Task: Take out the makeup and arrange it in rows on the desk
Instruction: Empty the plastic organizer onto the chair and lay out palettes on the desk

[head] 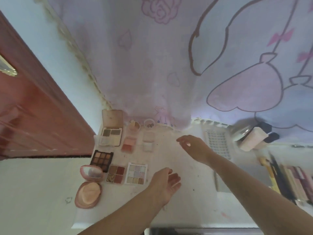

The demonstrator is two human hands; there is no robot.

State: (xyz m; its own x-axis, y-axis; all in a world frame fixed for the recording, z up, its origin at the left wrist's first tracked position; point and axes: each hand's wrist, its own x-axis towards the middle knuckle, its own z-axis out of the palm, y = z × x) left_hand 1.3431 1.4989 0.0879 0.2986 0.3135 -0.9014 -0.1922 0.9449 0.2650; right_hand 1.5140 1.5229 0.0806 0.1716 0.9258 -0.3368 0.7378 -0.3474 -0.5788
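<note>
Makeup palettes [136, 173] in rows, both hands loosely open, empty

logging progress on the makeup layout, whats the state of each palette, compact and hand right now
Tan palette: lid open, upright.
Dark brown palette: open, flat.
Red palette: open, flat.
Pastel palette: open, flat.
Pink compact: open, mirror up.
Left hand: fingers relaxed, holding nothing.
Right hand: fingers relaxed, holding nothing.
</note>
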